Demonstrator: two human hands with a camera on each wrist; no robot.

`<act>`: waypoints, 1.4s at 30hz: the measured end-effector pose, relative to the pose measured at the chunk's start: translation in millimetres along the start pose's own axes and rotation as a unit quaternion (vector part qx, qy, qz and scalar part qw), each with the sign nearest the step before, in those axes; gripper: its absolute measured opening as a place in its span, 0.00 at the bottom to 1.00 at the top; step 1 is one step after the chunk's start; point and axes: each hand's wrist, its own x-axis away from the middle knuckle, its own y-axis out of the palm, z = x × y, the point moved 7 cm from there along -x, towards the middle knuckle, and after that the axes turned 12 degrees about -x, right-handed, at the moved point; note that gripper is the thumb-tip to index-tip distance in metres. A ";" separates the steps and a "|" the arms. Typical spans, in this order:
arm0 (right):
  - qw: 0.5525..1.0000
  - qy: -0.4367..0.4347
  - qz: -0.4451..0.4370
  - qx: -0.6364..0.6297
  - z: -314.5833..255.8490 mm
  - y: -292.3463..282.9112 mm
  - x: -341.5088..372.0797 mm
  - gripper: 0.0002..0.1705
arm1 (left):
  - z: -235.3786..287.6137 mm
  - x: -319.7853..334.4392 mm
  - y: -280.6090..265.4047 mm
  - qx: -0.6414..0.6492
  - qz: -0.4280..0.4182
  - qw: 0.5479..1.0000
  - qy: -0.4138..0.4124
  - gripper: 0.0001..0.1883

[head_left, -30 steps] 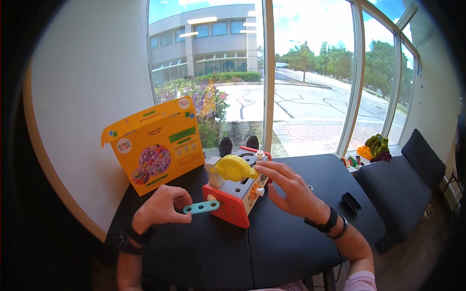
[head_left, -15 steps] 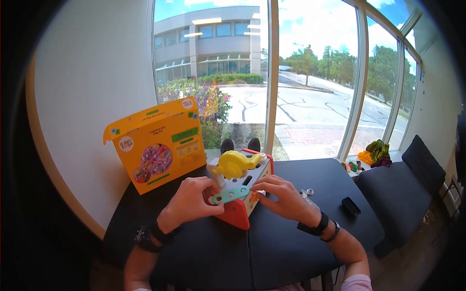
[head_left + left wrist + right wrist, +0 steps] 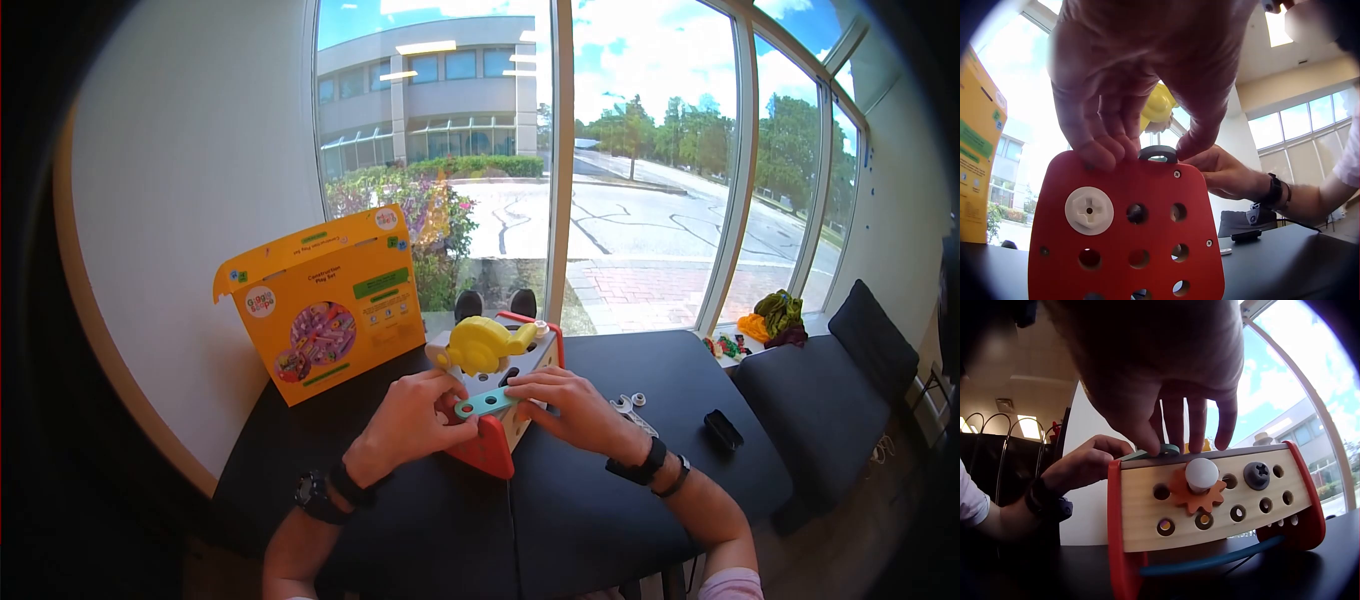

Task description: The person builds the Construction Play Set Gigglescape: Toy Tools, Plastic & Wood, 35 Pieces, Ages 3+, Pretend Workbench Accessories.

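A teal strip with holes [image 3: 485, 403] lies over the near end of the toy bench's top. The left hand [image 3: 410, 415] pinches its left end between thumb and fingers, beside the bench's red end panel [image 3: 1141, 237]. At the strip's other end, the right hand [image 3: 575, 405] holds it with thumb and fingertips. In the right wrist view, an orange gear [image 3: 1196, 499] with a white knob [image 3: 1202, 474] sits on the wooden side, left of a dark grey screw [image 3: 1257, 475]. A yellow piece [image 3: 482, 345] stands on the bench behind the hands.
An orange box [image 3: 330, 310] stands at the table's back left. Right of the bench lie small white parts [image 3: 636, 408] and a black case [image 3: 722, 430] on the black table [image 3: 600, 500]. A dark chair [image 3: 815, 390] is beyond the table's right side.
The left hand has carried the teal strip rightward onto the bench. The right hand has come down from beside the yellow piece and taken the strip's other end.
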 end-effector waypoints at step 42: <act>0.924 0.316 -0.123 0.175 149.3 -58.9 154.8 0.22 | -45.5 52.4 -20.1 -0.099 -0.022 0.992 -0.075 0.18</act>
